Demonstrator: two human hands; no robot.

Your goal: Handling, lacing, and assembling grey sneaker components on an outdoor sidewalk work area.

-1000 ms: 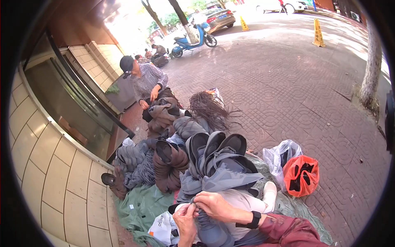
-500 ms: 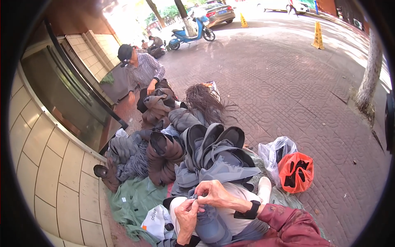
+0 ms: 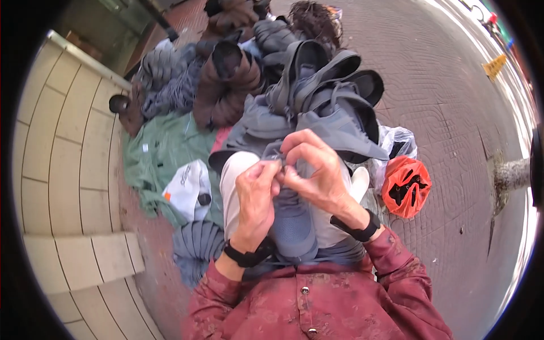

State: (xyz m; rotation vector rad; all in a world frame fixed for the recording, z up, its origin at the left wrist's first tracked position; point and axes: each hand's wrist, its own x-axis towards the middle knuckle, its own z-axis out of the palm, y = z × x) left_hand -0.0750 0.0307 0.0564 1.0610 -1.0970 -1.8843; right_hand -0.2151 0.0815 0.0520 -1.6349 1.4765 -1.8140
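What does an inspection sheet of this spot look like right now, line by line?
Surface: green cloth spread on brick paving.
Job's things: grey shoe on the lap, both hands at its upper edge.
Clutter: pile of grey and brown shoes, white bag, orange bag, clear plastic bag.
Grippers: left hand and right hand pinch together at the shoe; whatever they pinch is too small to tell.
Cables: nothing seen.
Surroundings: tiled wall to the left, tree trunk to the right.
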